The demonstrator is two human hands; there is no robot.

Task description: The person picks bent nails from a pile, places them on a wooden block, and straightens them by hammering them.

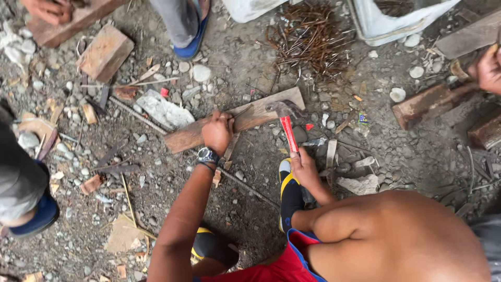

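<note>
The person's left hand (pixel 217 130), with a dark wristwatch (pixel 207 155) on its wrist, presses down on a long weathered wooden board (pixel 250 116) that lies on the gravelly ground (pixel 172 198) in the middle of the scene; its fingers are curled together at the board's near edge, and whether they pinch anything small cannot be told. The right hand (pixel 304 168) is clamped around the red handle of a claw hammer (pixel 286 122), whose rusty steel head rests on the board just right of the left hand. Beyond the board lies a heap of rusty bent nails (pixel 308 36). At far left, another person's hand (pixel 49 10) rests on a reddish wooden block (pixel 73 23).
</note>
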